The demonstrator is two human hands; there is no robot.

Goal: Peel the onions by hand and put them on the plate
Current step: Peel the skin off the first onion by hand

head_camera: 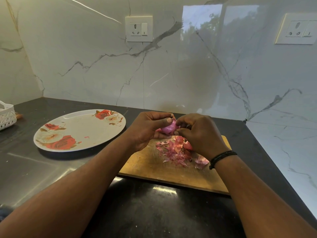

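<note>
A small purple onion (pixel 169 128) is held above the wooden cutting board (pixel 154 167). My left hand (pixel 147 129) grips it from the left, thumb on top. My right hand (pixel 199 133) pinches the onion's right side with curled fingers. Under the hands lies a heap of pink and red onion skins (pixel 176 151) on the board. The oval plate (pixel 80 129) with red rose prints sits to the left on the dark counter, holding only a tiny scrap of skin (pixel 86 137).
A white lattice basket (pixel 6 115) stands at the far left edge. The marble wall rises right behind the board, with two sockets (pixel 138 29). The dark counter (pixel 154 212) narrows on the right against a marble side wall.
</note>
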